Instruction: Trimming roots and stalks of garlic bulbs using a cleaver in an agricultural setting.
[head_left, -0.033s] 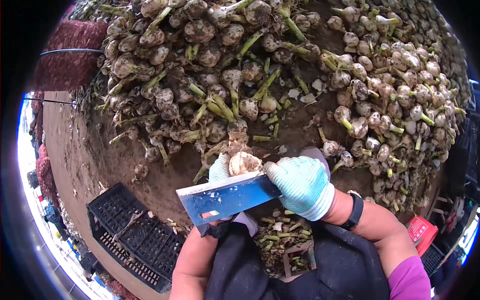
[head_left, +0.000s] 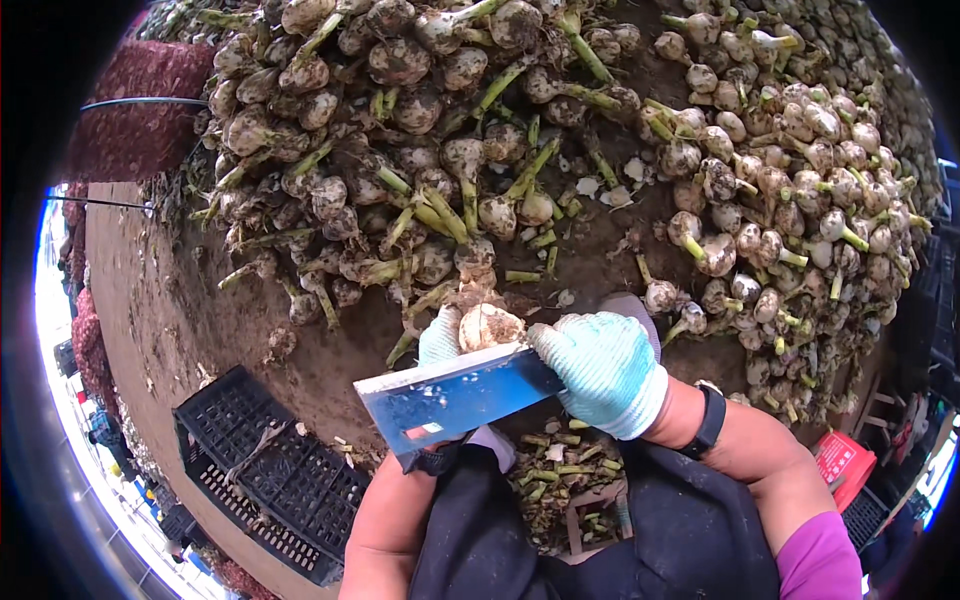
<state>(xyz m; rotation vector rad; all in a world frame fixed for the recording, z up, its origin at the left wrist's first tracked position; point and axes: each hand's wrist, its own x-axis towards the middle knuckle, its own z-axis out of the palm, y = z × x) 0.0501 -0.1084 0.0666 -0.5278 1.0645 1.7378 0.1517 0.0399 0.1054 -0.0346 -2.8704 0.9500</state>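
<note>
My right hand (head_left: 603,374), in a pale blue-green knitted glove, is closed around the handle end of a broad cleaver (head_left: 455,400). The blade reaches leftward, flat side toward me, with pale bits stuck on it. Just beyond its upper edge sits a garlic bulb (head_left: 490,327), brown and dirty with a pale face. My left hand (head_left: 440,338), gloved too, grips this bulb from the left; most of its fingers are hidden behind the blade. Edge and bulb appear to touch or nearly so.
A heap of dirty garlic with green stalks (head_left: 400,130) lies ahead. To the right spreads a pile of trimmed bulbs (head_left: 800,200). Black plastic crates (head_left: 270,470) stand at lower left, a red container (head_left: 845,467) at lower right. Cut stalks (head_left: 560,470) lie between my knees.
</note>
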